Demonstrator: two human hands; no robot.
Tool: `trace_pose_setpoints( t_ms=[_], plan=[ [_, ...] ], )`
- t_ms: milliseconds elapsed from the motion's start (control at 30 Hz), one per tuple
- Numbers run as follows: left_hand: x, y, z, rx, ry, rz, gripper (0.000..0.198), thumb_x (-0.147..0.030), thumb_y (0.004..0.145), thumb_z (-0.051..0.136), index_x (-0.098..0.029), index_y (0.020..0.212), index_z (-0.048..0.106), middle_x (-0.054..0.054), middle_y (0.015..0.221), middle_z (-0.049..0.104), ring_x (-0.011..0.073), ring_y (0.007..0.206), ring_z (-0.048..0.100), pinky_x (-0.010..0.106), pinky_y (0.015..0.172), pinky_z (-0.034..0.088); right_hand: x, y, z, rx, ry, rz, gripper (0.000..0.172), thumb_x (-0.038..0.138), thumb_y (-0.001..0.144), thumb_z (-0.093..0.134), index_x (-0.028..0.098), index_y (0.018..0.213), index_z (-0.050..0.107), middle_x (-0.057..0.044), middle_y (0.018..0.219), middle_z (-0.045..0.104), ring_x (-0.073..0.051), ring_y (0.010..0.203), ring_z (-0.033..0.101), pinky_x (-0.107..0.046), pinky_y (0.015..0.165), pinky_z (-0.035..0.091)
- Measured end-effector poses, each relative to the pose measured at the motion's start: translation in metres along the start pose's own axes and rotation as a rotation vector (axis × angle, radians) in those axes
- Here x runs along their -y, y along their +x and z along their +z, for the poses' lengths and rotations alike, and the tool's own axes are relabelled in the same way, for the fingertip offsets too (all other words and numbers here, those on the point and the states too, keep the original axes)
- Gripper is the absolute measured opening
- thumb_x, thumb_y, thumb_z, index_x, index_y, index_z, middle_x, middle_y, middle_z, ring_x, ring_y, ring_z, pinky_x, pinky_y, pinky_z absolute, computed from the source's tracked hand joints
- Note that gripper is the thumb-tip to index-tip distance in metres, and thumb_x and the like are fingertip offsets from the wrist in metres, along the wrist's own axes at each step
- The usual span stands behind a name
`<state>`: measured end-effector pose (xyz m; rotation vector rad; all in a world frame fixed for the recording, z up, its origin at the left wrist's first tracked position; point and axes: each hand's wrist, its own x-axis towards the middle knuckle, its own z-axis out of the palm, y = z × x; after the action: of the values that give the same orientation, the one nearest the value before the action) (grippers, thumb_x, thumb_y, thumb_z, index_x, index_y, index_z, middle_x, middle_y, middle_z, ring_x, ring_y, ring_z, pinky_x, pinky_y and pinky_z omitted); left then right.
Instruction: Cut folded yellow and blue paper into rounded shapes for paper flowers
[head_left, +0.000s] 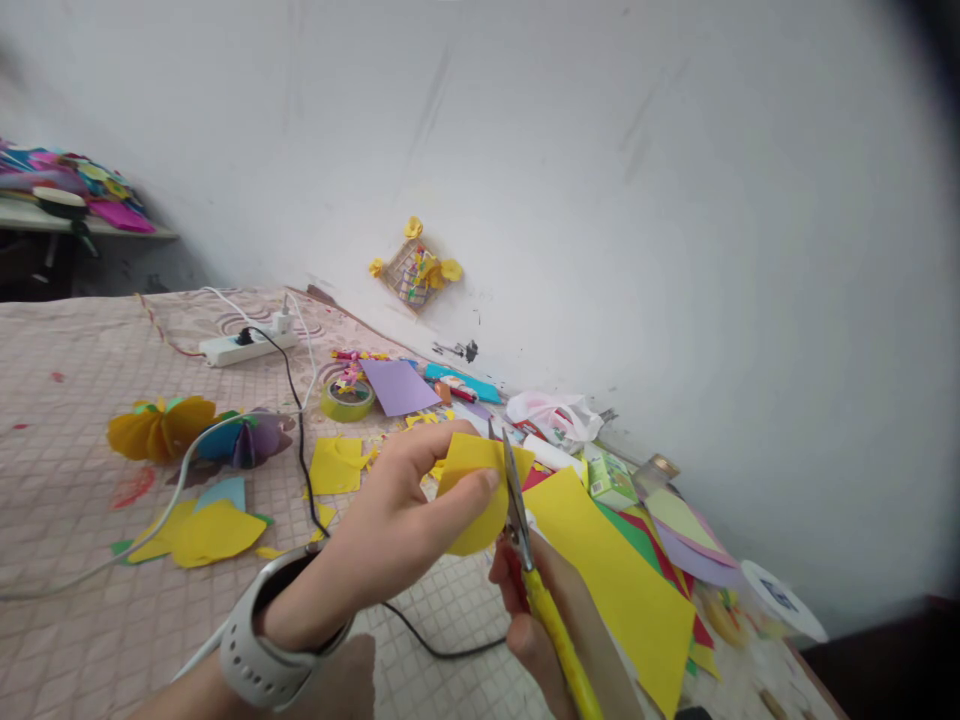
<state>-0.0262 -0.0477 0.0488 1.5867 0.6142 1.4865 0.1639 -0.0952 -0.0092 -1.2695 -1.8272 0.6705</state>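
Observation:
My left hand (397, 510) pinches a piece of yellow paper (476, 500) between thumb and fingers, and its lower edge is cut in a curve. A white watch (262, 640) sits on that wrist. My right hand (532, 630) is shut on a pair of scissors with yellow handles (547, 620). Their blades (515, 495) stand upright against the paper's right edge. A large yellow paper sheet (615, 580) lies just right of my right hand, partly on other coloured sheets.
A pink checked cloth (67, 450) covers the surface. On it lie a power strip (244, 347), a tape roll (347, 399), yellow paper rosettes (160, 428), yellow scraps (335, 465), a purple sheet (400, 386) and a plastic bag (555, 415). A black cable (301, 450) runs under my hands. A white wall borders the far side.

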Motion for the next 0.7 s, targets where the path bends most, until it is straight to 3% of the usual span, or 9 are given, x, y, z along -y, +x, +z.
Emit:
trace_pose_setpoints(
  t_ms=[233, 533, 700],
  plan=[
    [-0.002, 0.002, -0.004, 0.056, -0.042, -0.068, 0.020, -0.023, 0.084, 0.059, -0.016, 0.066, 0.054, -0.004, 0.057, 0.050, 0.0070, 0.050, 0.045, 0.019, 0.049, 0.036, 0.007, 0.002, -0.004, 0.020, 0.005, 0.069, 0.068, 0.087, 0.069, 0.048, 0.022, 0.086, 0.057, -0.003, 0.071, 0.056, -0.023, 0.076, 0.061, -0.025, 0.057, 0.048],
    [0.000, 0.004, -0.011, 0.142, -0.270, -0.303, 0.018, -0.028, 0.081, 0.065, -0.015, 0.072, 0.057, -0.005, 0.057, 0.054, 0.0056, 0.047, 0.048, 0.014, 0.042, 0.036, 0.007, 0.006, -0.006, 0.042, -0.037, 0.062, 0.064, 0.085, 0.071, 0.048, 0.022, 0.078, 0.055, -0.001, 0.067, 0.055, -0.018, 0.063, 0.055, -0.024, 0.054, 0.045],
    [-0.003, 0.006, -0.013, 0.150, -0.329, -0.322, 0.017, -0.025, 0.080, 0.066, -0.014, 0.068, 0.058, -0.006, 0.054, 0.053, 0.0038, 0.045, 0.045, 0.012, 0.040, 0.033, 0.004, 0.007, -0.006, 0.062, -0.142, 0.054, 0.057, 0.079, 0.077, 0.046, 0.023, 0.080, 0.055, 0.000, 0.064, 0.055, -0.017, 0.059, 0.054, -0.026, 0.054, 0.045]
  ],
)
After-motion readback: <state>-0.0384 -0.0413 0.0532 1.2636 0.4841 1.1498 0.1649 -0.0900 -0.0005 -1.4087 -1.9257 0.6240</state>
